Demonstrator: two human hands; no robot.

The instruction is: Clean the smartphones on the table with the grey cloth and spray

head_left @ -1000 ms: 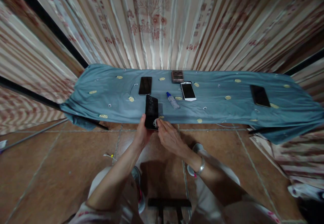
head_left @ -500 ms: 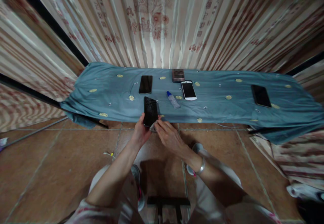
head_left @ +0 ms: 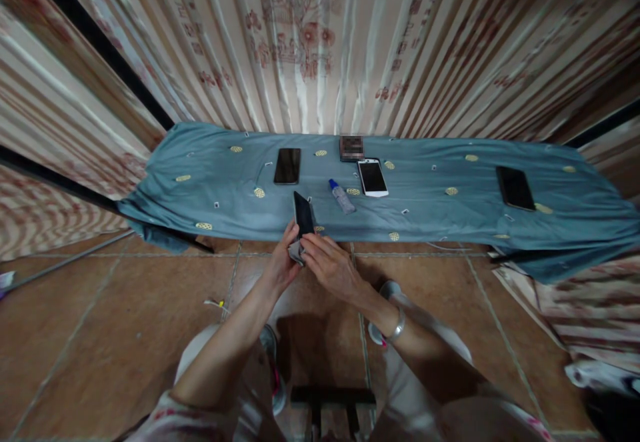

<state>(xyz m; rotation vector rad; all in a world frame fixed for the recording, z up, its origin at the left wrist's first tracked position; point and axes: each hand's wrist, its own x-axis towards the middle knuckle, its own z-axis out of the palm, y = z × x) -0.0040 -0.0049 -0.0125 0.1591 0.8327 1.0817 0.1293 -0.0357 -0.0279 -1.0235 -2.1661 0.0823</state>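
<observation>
My left hand (head_left: 281,257) is closed around the lower part of a black smartphone (head_left: 304,213), which is tilted up on its edge just above the front of the cloth. Pressed between the fingers of my right hand (head_left: 333,265) is a small grey cloth (head_left: 296,251), held against the phone's lower end. A spray bottle (head_left: 343,199) with a blue cap and clear body lies on its side just beyond my hands. Behind it to the right is a white smartphone (head_left: 373,179) with a dark screen.
A blue tablecloth (head_left: 425,212) with yellow prints covers the long narrow table. Another dark phone (head_left: 287,166) lies back left, and one more black phone (head_left: 516,189) far right. A small box (head_left: 352,148), blurred on top, sits near the striped curtain (head_left: 325,95).
The phone in my left hand has turned from facing up to more edge-on and shifted slightly right. The grey cloth shows more, across the phone's lower end.
</observation>
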